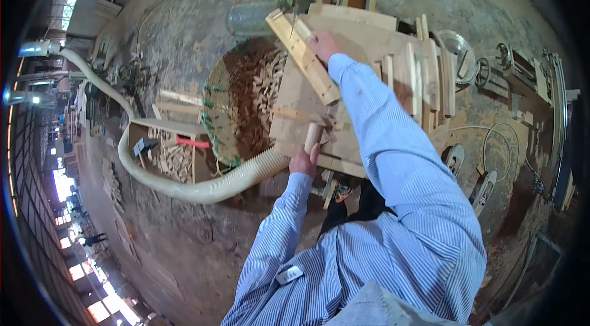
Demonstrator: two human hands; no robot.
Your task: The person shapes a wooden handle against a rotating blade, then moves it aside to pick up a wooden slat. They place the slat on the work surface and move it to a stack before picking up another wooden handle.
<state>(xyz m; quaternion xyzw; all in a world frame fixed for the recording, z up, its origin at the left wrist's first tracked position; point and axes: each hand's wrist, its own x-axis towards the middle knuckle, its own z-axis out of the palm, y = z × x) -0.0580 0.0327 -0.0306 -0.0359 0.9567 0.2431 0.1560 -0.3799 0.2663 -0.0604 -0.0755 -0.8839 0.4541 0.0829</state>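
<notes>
At the near left part of the wooden work table [350, 37], my left hand [302, 162] is closed round the lower end of a short wooden piece [313, 136]. My right hand [324, 47] lies farther forward, at a narrow light strip [301, 27] beside a long pale board [304, 58]; its fingers are partly hidden, so its grip is unclear. The board slants across the table's left part, close to a thin blade [303, 1]. A flat wooden strip [298, 115] lies between the long board and my left hand.
Left of the table stands a large basket [216, 89] of wood offcuts. A thick ribbed hose [209, 192] curves below it, near a wooden box [201, 163] of scraps. Several wooden strips [430, 77] lie on the table's right side. Clamps [485, 194] rest on the floor.
</notes>
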